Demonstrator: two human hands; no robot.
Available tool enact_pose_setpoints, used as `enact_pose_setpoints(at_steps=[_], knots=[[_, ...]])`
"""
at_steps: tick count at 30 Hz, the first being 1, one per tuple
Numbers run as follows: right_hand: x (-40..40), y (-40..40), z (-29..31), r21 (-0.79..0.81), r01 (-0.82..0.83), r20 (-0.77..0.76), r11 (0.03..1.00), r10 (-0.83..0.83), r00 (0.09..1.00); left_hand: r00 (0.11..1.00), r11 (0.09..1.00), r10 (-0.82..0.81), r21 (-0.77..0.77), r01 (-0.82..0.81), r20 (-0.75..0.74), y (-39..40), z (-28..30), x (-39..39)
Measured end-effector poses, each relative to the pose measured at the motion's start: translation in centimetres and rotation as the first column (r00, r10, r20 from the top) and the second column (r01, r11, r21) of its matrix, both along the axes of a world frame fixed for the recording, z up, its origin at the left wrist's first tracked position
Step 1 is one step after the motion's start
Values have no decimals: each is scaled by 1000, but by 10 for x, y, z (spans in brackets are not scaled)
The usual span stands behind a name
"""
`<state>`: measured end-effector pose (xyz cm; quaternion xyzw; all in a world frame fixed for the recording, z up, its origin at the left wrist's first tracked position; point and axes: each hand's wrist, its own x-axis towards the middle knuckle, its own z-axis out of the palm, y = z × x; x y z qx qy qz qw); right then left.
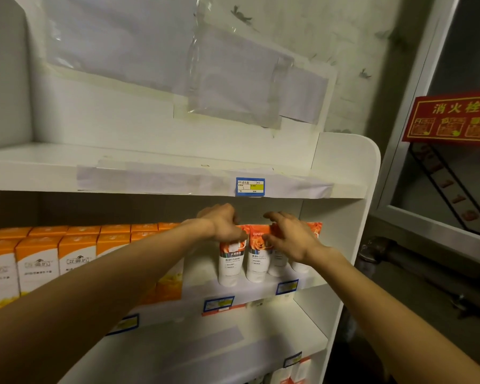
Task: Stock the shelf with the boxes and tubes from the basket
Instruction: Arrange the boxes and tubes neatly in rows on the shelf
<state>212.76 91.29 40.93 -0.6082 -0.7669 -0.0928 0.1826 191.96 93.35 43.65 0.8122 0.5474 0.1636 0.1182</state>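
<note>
White tubes [231, 261] with orange rose-printed tops stand upright, caps down, in a row on my white shelf [341, 167]'s middle level, right of the orange-and-white boxes [38, 261] standing in rows.

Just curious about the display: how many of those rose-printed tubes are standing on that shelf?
4 show: one under the left hand, one in the gap between hands, two behind the right hand. More may be hidden.

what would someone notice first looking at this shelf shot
Two bare forearms reach in to a row of white tubes with orange rose tops on the middle shelf: the left hand grips one tube's top, the right hand touches the next ones. Orange-and-white boxes fill the shelf's left; a red sign hangs far right.
</note>
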Motion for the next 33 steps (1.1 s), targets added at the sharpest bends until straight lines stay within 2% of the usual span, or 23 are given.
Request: enact_pose_setpoints(at_steps=[3, 6, 11, 20, 30, 33], knots=[[7, -1, 6, -41, -6, -88, 999, 2, 996, 985, 995, -95, 22, 93, 146, 3, -3, 7], [14, -3, 9, -58, 15, -44, 998, -17, 999, 972, 991, -132, 58, 123, 193, 4, -6, 15], [20, -2, 9, -17, 22, 28, 1000, -22, 999, 977, 991, -130, 40, 125, 169, 1, -15, 25], [29, 6, 14, -10, 50, 18, 999, -50, 999, 979, 995, -93, 38, 87, 183, 4, -17, 23], [37, 10, 14, -27, 24, -69, 999, -26, 997, 974, 998, -67, 20, 65, 216, 6, -21, 24], [32, 12, 13, -23, 7, -36, 1000, -7, 999, 975, 998, -66, 22, 63, 210, 5, -21, 23]])
